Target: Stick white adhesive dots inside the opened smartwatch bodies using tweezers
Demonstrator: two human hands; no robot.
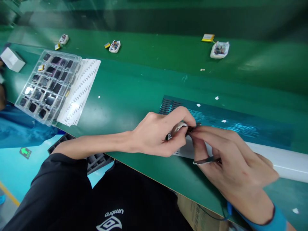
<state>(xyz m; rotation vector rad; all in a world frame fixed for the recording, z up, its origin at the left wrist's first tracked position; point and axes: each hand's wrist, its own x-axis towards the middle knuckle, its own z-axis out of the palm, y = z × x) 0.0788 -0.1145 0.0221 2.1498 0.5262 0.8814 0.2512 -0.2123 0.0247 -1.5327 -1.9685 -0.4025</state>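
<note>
My left hand [163,133] is closed, pinching a small white casing [177,128] between thumb and forefinger. Most of the casing is covered by my fingers. My right hand [231,157] meets it there, its thumb and fingertips pressed together on a small dark piece [190,129] at the casing's edge. What this piece is, I cannot make out. Metal tweezers [205,161] are tucked in the curled fingers of my right hand. Beneath the hands lies a blue translucent sheet [264,131] with rows of dark strips at its left end.
White casings with circuit boards and yellow batteries lie along the back: one on the right [220,50], two further left. A clear compartment tray [50,86] of dark square parts overlaps a printed white sheet [83,93]. A white roll [288,162] lies right. A person's blue sleeve [21,125] shows left.
</note>
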